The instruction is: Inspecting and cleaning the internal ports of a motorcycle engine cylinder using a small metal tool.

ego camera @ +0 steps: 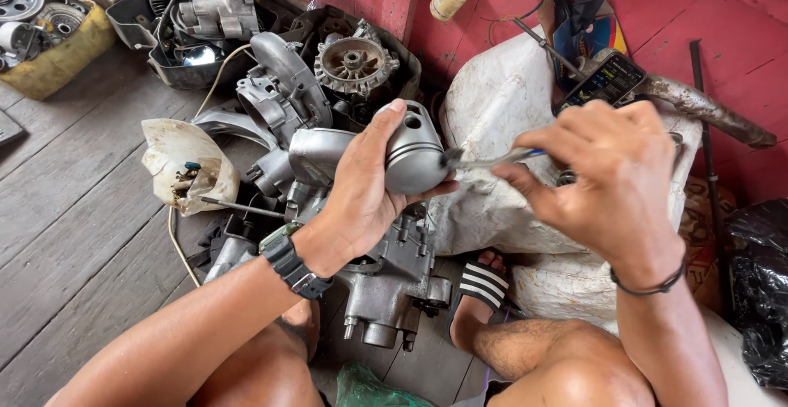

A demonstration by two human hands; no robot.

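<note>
My left hand (361, 185) grips a grey metal piston (414, 157) with ring grooves and a pin hole, held up over the engine parts. My right hand (607, 169) pinches a thin metal tool with a blue handle (492, 159), and the tool's tip touches the piston's top face. A black watch sits on my left wrist and a dark band on my right wrist.
Below the hands lies a grey engine crankcase (390, 280) among other engine covers (279, 87) and a finned flywheel part (355, 62). A white sack (501, 95) leans on the red wall with a phone (611, 80) on it. A yellow tub of parts (57, 58) stands far left; a cut plastic jug with bolts (185, 165) is nearer.
</note>
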